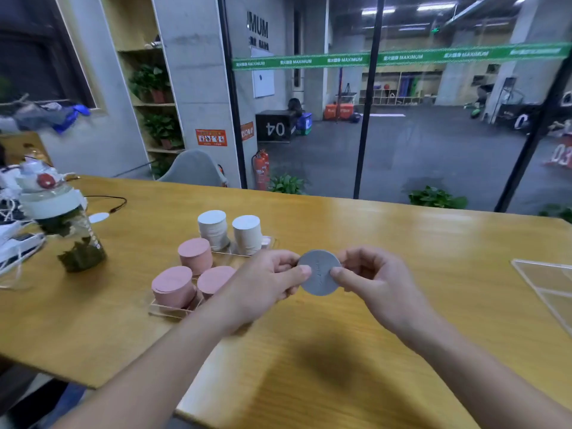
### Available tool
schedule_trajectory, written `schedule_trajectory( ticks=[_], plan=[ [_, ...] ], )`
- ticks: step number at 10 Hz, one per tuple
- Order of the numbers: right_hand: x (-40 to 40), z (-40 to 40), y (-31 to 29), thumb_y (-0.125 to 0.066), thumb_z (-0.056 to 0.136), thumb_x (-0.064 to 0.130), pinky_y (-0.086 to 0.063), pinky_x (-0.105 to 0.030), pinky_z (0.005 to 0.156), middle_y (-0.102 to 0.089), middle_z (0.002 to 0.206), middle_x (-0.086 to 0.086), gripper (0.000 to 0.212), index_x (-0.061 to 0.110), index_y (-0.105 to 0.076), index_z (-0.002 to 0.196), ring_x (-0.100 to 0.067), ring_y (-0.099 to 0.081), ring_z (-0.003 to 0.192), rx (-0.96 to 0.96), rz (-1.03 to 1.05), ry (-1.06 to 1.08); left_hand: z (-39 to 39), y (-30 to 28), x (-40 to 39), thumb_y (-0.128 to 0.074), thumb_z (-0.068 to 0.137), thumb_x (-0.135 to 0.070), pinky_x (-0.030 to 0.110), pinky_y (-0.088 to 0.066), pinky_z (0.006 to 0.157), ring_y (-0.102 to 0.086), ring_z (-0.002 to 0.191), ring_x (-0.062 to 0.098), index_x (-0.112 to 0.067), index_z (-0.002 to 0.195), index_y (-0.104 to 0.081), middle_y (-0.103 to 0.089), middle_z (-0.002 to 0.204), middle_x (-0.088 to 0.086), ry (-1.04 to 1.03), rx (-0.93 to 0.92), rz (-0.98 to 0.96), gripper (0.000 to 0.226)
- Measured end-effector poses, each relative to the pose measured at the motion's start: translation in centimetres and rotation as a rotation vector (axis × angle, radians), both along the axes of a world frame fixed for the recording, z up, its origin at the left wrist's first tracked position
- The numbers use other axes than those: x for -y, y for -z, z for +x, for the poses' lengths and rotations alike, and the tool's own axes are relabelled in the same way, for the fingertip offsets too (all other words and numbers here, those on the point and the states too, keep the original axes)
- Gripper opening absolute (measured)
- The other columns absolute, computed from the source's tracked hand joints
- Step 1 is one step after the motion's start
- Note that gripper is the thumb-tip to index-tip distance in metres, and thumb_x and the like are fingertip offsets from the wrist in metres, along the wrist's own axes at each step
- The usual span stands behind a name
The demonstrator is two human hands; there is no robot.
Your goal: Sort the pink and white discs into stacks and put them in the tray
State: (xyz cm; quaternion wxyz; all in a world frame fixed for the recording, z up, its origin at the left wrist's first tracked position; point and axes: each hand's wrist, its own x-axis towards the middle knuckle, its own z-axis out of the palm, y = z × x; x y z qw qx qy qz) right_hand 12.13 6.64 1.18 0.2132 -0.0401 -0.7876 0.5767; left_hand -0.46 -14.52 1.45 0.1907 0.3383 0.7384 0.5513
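Grey disc [319, 272] pinched betw. both hands, L [266, 283] & R [376, 281].

We look from head height, forward and down, wide-angle. Left hand [272, 281] and right hand [371, 280] close below lens, near frame centre. Wooden table [402, 243] spreads beyond and beside hands; glass wall [433, 119] far past them. Single view, nothing shared.

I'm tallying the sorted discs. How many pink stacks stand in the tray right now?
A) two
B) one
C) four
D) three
D: three pink stacks stand in the clear tray, with two white stacks behind them.
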Motion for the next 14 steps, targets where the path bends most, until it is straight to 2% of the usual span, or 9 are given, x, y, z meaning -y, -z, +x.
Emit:
schedule_trajectory(
  ticks=[1,2,5,7,9,10,11,13,14],
  plan=[
    [1.9,-4.4,-0.1,-0.083,0.094,0.024,-0.060,-0.040,0.080,-0.080,0.089,-0.007,0.010,0.016,-0.081,0.098,-0.017,-0.069,0.077,0.053,-0.038,0.021,-3.5,-2.1,1.8,-0.071,0.105,-0.041,0.032,-0.047,0.063,-0.056,0.062,0.008,-0.029,0.105,-0.076,-0.067,0.068,-0.007,-0.156,-0.433,-0.276,0.013],
    [3.8,-8.8,0.6,-0.082,0.093,0.026,-0.058,-0.040,0.078,-0.075,0.077,-0.007,0.014,0.012,-0.082,0.093,-0.014,-0.065,0.072,0.117,-0.113,0.010,-6.9,-2.8,3.6,-0.074,0.102,-0.044,0.037,-0.055,0.071,-0.066,0.076,0.008,-0.037,0.099,-0.073,-0.073,0.077,-0.007,-0.232,-0.612,-0.397,0.007],
    [7.9,-17.2,3.3,-0.086,0.085,0.018,-0.047,-0.037,0.066,-0.068,0.071,-0.003,0.018,0.002,-0.080,0.088,-0.017,-0.055,0.067,0.279,-0.163,0.040,-13.5,-1.5,6.5,-0.083,0.091,-0.024,0.040,-0.063,0.077,-0.072,0.078,0.008,-0.029,0.085,-0.074,-0.075,0.078,-0.012,-0.364,-0.608,-0.530,0.012],
    [8.7,-19.8,3.4,-0.086,0.078,0.015,-0.047,-0.031,0.059,-0.078,0.082,-0.011,0.008,0.010,-0.080,0.076,-0.015,-0.058,0.064,0.339,0.084,0.071,-14.7,-0.3,6.6,-0.079,0.086,-0.015,0.033,-0.059,0.068,-0.071,0.079,0.015,-0.029,0.074,-0.073,-0.069,0.075,-0.015,-0.298,-0.681,-0.669,0.019],
    [8.8,-21.1,4.0,-0.079,0.079,0.022,-0.058,-0.038,0.063,-0.076,0.074,0.000,0.008,0.015,-0.079,0.073,-0.023,-0.070,0.072,0.325,0.435,0.076,-15.2,0.4,6.3,-0.078,0.084,-0.024,0.032,-0.055,0.062,-0.070,0.081,0.015,-0.033,0.080,-0.077,-0.072,0.085,-0.015,-0.256,-0.729,-0.782,0.010],
    [8.8,-20.9,4.4,-0.072,0.085,0.028,-0.060,-0.047,0.066,-0.074,0.077,-0.001,0.015,0.016,-0.077,0.077,-0.025,-0.069,0.074,0.272,0.608,0.071,-15.3,0.6,5.8,-0.077,0.084,-0.028,0.030,-0.051,0.061,-0.069,0.083,0.017,-0.035,0.076,-0.073,-0.072,0.084,-0.013,-0.256,-0.785,-0.811,0.011],
    [8.8,-20.7,4.6,-0.070,0.087,0.029,-0.061,-0.046,0.071,-0.073,0.085,0.003,0.012,0.019,-0.076,0.086,-0.022,-0.068,0.079,0.211,0.731,0.066,-15.6,0.7,5.6,-0.079,0.084,-0.031,0.034,-0.059,0.064,-0.070,0.082,0.016,-0.033,0.076,-0.075,-0.073,0.081,-0.014,-0.260,-0.772,-0.839,0.009],
    [8.2,-19.3,4.5,-0.075,0.092,0.029,-0.061,-0.041,0.079,-0.077,0.099,0.007,0.016,0.022,-0.078,0.105,-0.018,-0.069,0.087,0.140,0.704,0.081,-16.2,0.5,6.0,-0.081,0.086,-0.027,0.030,-0.049,0.057,-0.069,0.075,0.015,-0.032,0.067,-0.073,-0.070,0.071,-0.016,-0.231,-0.722,-0.794,0.022],
    [7.4,-17.8,4.2,-0.075,0.096,0.033,-0.060,-0.037,0.082,-0.077,0.104,0.012,0.020,0.024,-0.078,0.113,-0.012,-0.069,0.089,0.120,0.631,0.086,-16.2,-0.2,5.9,-0.081,0.089,-0.029,0.035,-0.056,0.059,-0.070,0.074,0.016,-0.029,0.069,-0.076,-0.074,0.075,-0.011,-0.256,-0.730,-0.723,0.021]
  ],
)
